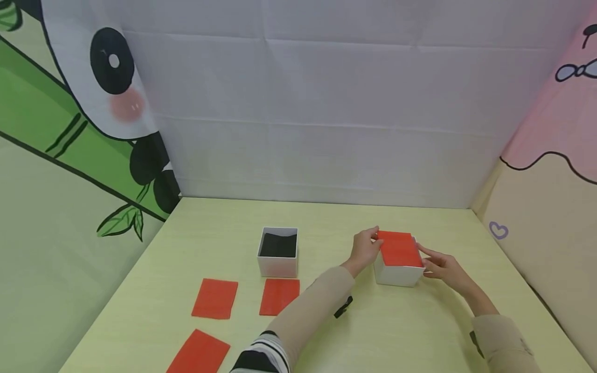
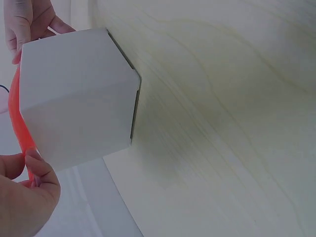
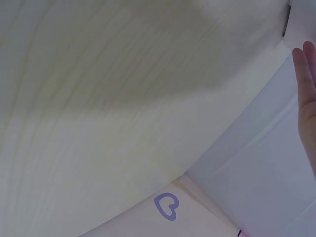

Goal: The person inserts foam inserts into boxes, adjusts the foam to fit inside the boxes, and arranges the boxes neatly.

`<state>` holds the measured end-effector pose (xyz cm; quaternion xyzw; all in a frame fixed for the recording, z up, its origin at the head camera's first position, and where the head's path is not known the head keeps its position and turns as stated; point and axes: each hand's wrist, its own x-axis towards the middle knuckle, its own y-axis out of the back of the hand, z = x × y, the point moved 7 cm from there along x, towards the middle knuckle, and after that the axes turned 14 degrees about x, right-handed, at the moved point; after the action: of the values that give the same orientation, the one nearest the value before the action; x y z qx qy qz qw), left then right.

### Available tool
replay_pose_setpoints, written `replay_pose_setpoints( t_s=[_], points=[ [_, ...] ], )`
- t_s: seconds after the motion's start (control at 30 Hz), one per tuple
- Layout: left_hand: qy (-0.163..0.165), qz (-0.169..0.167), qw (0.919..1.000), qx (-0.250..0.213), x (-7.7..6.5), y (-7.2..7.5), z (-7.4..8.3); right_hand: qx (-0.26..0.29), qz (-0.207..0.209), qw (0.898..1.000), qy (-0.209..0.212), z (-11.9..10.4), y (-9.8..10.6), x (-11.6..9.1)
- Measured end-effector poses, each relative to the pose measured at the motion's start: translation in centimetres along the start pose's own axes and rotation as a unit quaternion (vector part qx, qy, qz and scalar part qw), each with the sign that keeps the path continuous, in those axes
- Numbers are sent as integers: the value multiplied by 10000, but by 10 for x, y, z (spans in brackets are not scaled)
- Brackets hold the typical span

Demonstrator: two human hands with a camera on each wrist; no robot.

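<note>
Presently, a red sheet (image 1: 398,248) across a white box (image 1: 398,275)

Head view: the sheet lies over the box's top, with a sliver of white rim showing along its right side. The left hand (image 1: 365,249) pinches the sheet near its far-left corner, the grip sitting just at the rim. Opposite, the right hand (image 1: 445,269) has fingertips at the sheet's right edge and the box wall (whether they pinch or only touch, I cannot tell). The left arm slants in across the table (image 1: 373,331) from the bottom, its sleeve (image 1: 308,305) passing beside one loose sheet (image 1: 280,297); the right arm comes up from the lower right corner. A second box (image 1: 278,267), with black inside, stands well apart to the left, tabletop between the two. Two more red pieces (image 1: 214,298) lie farther left and nearer the front. Behind the box, a strip of table runs to the back edge, where a pale curtain (image 1: 303,129) hangs.

Left wrist view: thumb and forefinger hold the sheet's edge, which bows slightly off the rim. The box sits flat, and at its other top corner a right fingertip meets the red.

Right wrist view: the right fingers reach up, fairly straight, beside the box at the frame's edge; the table's corner shows below, near a painted heart (image 3: 164,211).
</note>
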<state>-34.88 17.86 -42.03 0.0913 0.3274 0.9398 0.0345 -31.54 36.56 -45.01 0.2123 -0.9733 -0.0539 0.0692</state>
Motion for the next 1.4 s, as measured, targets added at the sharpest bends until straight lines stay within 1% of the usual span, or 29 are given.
replay_pose_setpoints(
  t_s=[0.07,0.17,0.33,0.47,0.6,0.8,0.87,0.97,1.03,1.2,1.27,1.33,1.4],
  points=[
    [3,-69,10000,24,0,-1,1,14,12,10000,16,0,0,0],
    [13,-75,9999,104,1,-2,3,17,16,10000,46,1,1,1],
    [65,119,9995,299,0,-2,4,-32,47,9999,128,0,1,1],
    [45,305,9969,725,-2,-2,3,-121,103,9997,184,-1,1,0],
    [-58,460,9922,1159,-3,-2,3,-105,106,9997,204,-1,2,0],
    [-352,469,9854,1601,-2,-2,4,-70,135,9997,186,-1,2,1],
    [-489,364,9798,1907,-2,-5,6,-91,152,9997,182,-1,3,1],
    [-679,133,9668,2461,-2,-11,8,-95,161,9996,207,0,3,1],
    [-709,-33,9588,2749,-3,-15,8,-77,142,9996,235,0,3,2],
    [-582,-274,9515,3008,-2,-23,6,-14,137,9996,254,2,3,2],
    [-633,-312,9458,3169,-2,-25,6,-46,180,9997,159,2,4,1],
    [-707,-322,9379,3382,-2,-27,6,-91,219,9997,50,3,5,1],
    [-766,-329,9318,3533,-1,-28,6,-154,245,9996,-28,4,6,1]
  ],
)
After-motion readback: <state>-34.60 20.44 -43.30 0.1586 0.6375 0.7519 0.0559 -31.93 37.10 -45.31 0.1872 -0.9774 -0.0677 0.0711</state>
